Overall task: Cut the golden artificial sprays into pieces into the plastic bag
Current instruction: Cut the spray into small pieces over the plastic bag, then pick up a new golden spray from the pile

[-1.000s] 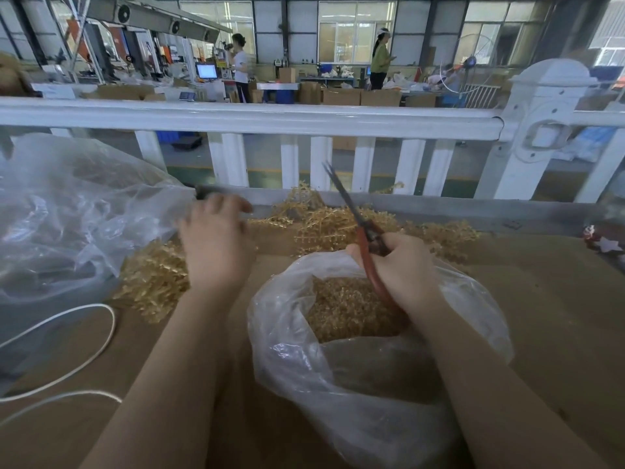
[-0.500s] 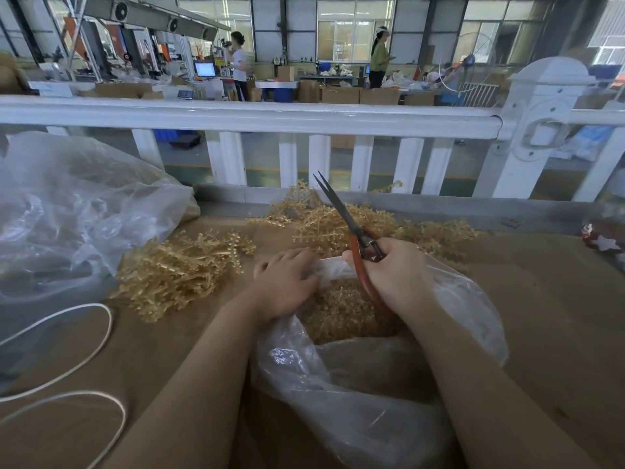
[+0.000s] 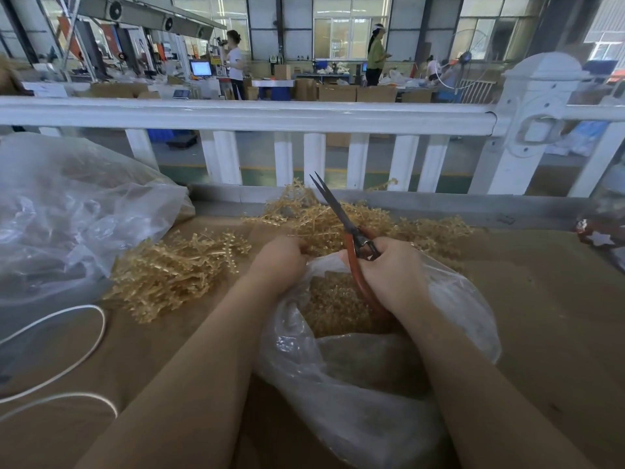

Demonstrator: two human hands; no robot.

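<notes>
While right hand (image 3: 394, 269) grips red-handled scissors (image 3: 351, 238), blades nearly closed and pointing up, left hand (image 3: 282, 262) curls at plastic bag (image 3: 338, 384) rim, touching golden sprays (image 3: 338, 218) behind; can't tell if gripping. Cut pieces (image 3: 334, 304) in bag on table (image 3: 558, 299).

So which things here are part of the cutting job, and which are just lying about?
Job:
- scissors in right hand
- left hand at plastic bag rim
- cut pieces inside
- golden sprays

Lying about:
- big clear bag
- white cord
- star ornament
</notes>
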